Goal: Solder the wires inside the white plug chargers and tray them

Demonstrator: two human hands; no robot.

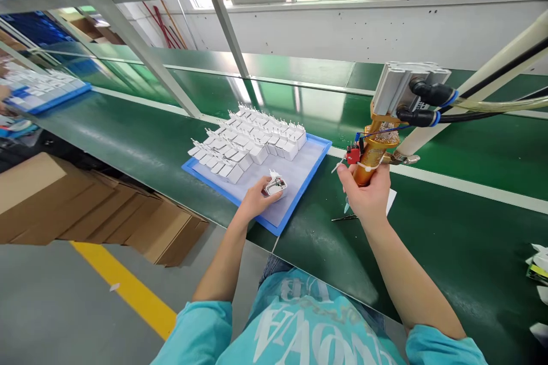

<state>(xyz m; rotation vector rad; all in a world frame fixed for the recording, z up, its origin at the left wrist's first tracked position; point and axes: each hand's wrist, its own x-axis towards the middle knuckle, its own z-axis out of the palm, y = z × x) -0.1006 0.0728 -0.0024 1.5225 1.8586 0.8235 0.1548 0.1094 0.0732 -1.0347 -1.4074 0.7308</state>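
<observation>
My left hand (256,198) holds a small white charger shell (276,185) over the near part of a blue tray (299,197), its open side facing up. Several more white charger shells (250,142) stand in rows on the far half of that tray. My right hand (367,194) grips the gold-coloured body of a hanging air tool (373,151), which has a red part and black hoses (428,105) running to a grey block above. The tool hangs to the right of the tray, apart from the shell.
The tray lies on a long green conveyor belt (449,228). Thin tweezers (343,218) and a white paper lie under my right hand. Flattened cardboard boxes (85,205) lean at the left below the belt. Another blue tray (43,91) sits far left. Metal struts cross overhead.
</observation>
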